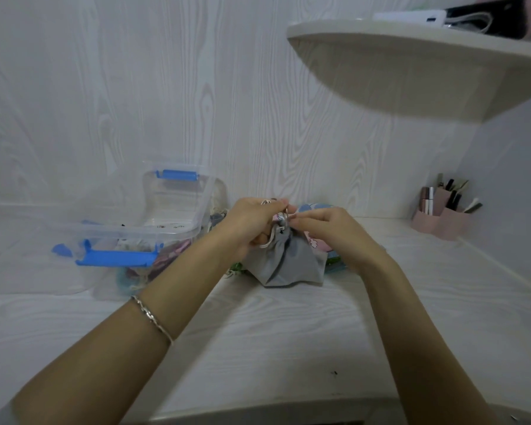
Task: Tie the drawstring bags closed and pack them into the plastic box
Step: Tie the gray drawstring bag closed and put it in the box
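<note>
A grey drawstring bag (288,265) stands on the white table, its neck gathered at the top. My left hand (249,223) grips the white cord at the neck, and a loop hangs below its fingers. My right hand (328,228) pinches the cord at the bag's bunched top. Behind the grey bag lie other bags: a pink and blue one (314,210) and a green one (238,266), mostly hidden. The clear plastic box (172,207) with blue latches stands open to the left, with several patterned bags inside.
A pink desk organiser (442,214) with pens and tubes stands at the back right corner. A rounded white shelf (411,69) juts out overhead on the right. Walls close the back and the right side.
</note>
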